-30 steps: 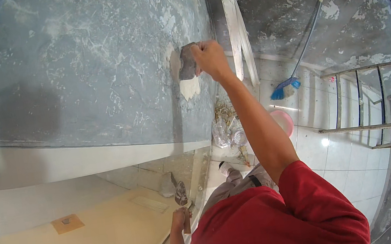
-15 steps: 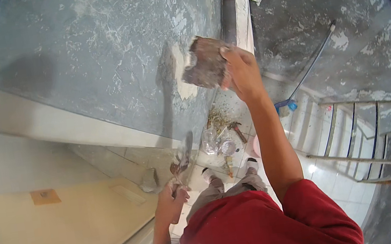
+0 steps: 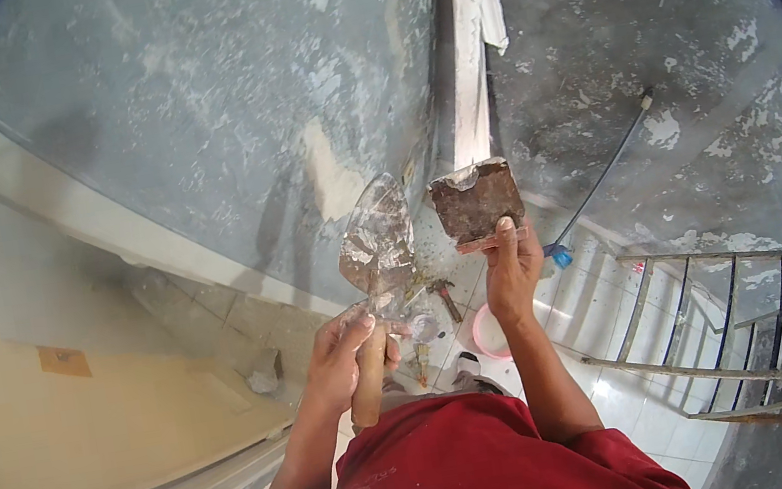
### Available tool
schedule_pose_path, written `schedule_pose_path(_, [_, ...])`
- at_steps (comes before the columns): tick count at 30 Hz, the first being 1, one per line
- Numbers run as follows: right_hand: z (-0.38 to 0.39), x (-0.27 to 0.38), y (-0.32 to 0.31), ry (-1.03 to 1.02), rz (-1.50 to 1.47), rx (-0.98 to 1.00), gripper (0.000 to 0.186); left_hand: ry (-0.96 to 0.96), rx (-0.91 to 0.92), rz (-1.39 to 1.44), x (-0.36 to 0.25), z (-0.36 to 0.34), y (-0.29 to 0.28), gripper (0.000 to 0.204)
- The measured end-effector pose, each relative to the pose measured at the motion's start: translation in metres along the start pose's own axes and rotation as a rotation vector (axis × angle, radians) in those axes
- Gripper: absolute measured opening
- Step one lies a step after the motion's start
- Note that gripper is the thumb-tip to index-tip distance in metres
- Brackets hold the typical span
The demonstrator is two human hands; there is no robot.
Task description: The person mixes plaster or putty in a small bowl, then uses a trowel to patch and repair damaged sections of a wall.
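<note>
My left hand (image 3: 339, 353) is closed round the wooden-handled trowel (image 3: 377, 246), whose pointed metal blade is smeared with plaster and tilts up and away from me. In my right hand (image 3: 514, 277) is a scraper (image 3: 479, 201) with a broad, dark, stained square blade, my thumb pressed on its near edge. The two blades are side by side, apart from each other. Beyond them the grey wall (image 3: 221, 118) carries a pale plaster patch (image 3: 335, 167), and a white plaster strip (image 3: 470, 61) runs up the corner.
On the tiled floor lie a hammer (image 3: 445, 299) and a clear plastic container (image 3: 424, 329), with a pink bucket (image 3: 490, 333) beside my feet. A long-handled brush (image 3: 559, 254) leans against the right wall. At right stands a metal ladder (image 3: 717, 327); a yellowish panel (image 3: 133, 415) is at left.
My right hand has drawn the scraper back from the wall, down toward me. My left hand has raised the trowel beside it. The view has shifted slightly.
</note>
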State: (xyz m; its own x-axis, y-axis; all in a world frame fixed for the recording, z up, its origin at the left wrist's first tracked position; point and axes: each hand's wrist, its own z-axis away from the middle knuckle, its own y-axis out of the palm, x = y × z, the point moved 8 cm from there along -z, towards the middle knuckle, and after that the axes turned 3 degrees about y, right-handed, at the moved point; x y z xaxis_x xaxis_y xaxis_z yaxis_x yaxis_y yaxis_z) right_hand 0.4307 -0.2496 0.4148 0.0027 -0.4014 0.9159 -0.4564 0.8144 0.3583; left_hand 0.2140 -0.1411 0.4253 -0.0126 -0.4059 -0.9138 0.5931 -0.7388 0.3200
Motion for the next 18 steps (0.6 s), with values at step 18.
schedule_pose_path(18, [-0.004,0.002,-0.002,0.101,-0.368,0.007,0.026,0.120,0.056,0.001,-0.015,-0.026,0.059,0.024])
